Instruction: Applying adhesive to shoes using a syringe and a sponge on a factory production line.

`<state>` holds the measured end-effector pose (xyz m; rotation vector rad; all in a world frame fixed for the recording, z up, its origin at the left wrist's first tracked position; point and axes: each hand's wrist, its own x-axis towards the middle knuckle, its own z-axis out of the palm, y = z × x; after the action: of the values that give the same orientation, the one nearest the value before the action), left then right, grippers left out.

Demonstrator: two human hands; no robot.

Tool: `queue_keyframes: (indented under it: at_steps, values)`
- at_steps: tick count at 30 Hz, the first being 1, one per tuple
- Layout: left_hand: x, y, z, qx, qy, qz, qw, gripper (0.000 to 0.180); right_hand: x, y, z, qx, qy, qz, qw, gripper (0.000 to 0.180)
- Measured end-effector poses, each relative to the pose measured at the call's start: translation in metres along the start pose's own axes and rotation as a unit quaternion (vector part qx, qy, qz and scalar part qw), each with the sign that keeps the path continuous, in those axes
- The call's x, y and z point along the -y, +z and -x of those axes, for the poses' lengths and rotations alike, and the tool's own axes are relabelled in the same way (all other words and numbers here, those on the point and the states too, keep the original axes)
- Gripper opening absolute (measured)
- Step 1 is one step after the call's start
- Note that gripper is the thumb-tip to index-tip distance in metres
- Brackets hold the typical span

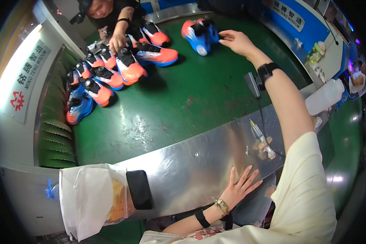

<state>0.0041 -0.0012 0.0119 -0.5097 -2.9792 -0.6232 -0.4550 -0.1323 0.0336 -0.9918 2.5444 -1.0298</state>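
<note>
Green conveyor belt (183, 101), steel ledge (199, 162), blue-white machine housing (309, 24), glare at left.

This was a shoe factory floor: a wide green conveyor belt (183, 101) ran between grey machine housings, carrying a crowd of orange-and-blue sneakers (110, 75). A brushed steel work ledge (199, 162) edged the belt, and a co-worker's hand (117, 40) sorted pairs at the far end.

A clear plastic bag (94, 199) with something round and orange-brown inside lies at the left end of the steel shelf (199, 162). A white sign (25, 79) with a red emblem runs along the machine's left side; a blue-and-white sign (289, 15) sits beyond the belt's far right edge.
</note>
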Motion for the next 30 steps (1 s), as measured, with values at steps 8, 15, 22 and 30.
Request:
queue_keyframes:
  at_steps: [8,15,22,30]
  values:
    - [0.144,0.023,0.005,0.009,0.029,-0.164,0.986,0.066,0.071,-0.047,0.23,0.054,-0.158,0.007,0.986,0.022]
    - [0.137,0.019,-0.011,0.044,0.04,-0.17,0.984,0.073,-0.051,-0.036,0.561,-0.204,0.259,-0.11,0.938,0.017]
    - [0.145,0.012,-0.013,0.058,0.088,-0.271,0.957,0.066,-0.21,0.102,0.856,-0.462,0.651,-0.387,0.462,0.019]
    - [0.131,0.023,-0.014,0.121,0.156,-0.278,0.94,0.07,-0.375,0.314,1.063,-0.272,0.826,-0.382,0.312,0.019]
